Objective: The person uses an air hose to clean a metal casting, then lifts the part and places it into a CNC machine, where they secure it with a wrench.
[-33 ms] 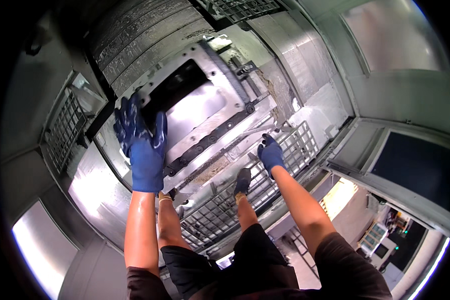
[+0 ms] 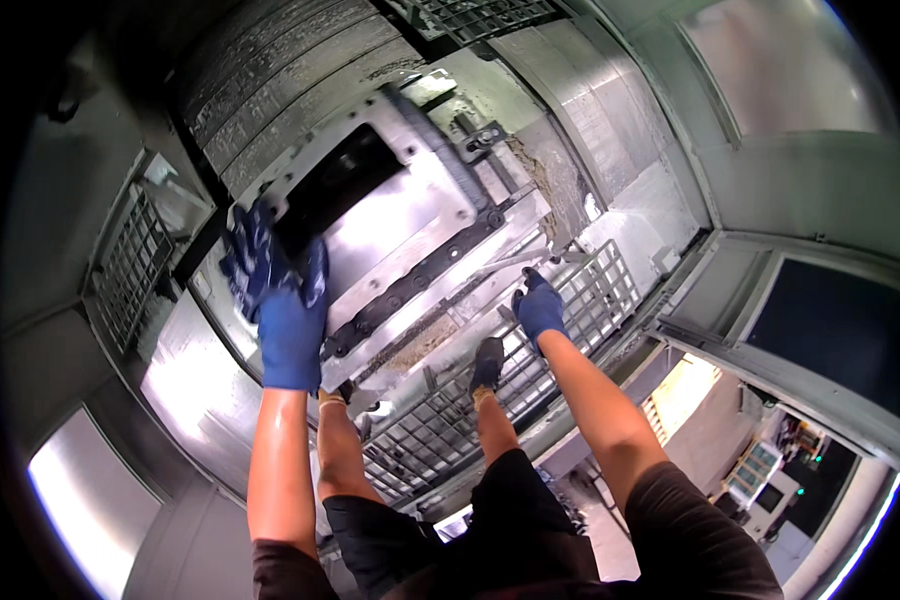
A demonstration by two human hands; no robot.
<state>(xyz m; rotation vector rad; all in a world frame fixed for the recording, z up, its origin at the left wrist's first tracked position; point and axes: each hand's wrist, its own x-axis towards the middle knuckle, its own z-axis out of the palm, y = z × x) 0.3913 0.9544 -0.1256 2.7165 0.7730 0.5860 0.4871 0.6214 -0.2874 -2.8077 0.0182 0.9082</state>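
My left hand (image 2: 277, 290), in a dark blue coated glove, lies open with its fingers spread over the left end of a heavy rectangular metal block (image 2: 425, 205). The block has a deep dark opening, a bright flat face and bolt holes along its rim; its far end is slightly blurred. My right hand (image 2: 538, 308), in a matching glove, is closed at the right, beside a thin metal rod (image 2: 505, 264). Whether its curled fingers grip the rod or something else I cannot make out. A dark bolted strip (image 2: 415, 283) runs along the block's near side.
A clamp (image 2: 483, 138) stands at the block's right. My feet stand on a metal grating (image 2: 420, 435) in front. Slatted metal covers (image 2: 290, 70) lie behind, and enclosure walls (image 2: 810, 185) close in both sides. At lower right, a doorway shows equipment (image 2: 770, 490) outside.
The block's far end and my left hand sit slightly further left, with the block a little more apart from the clamp. My right hand has barely moved.
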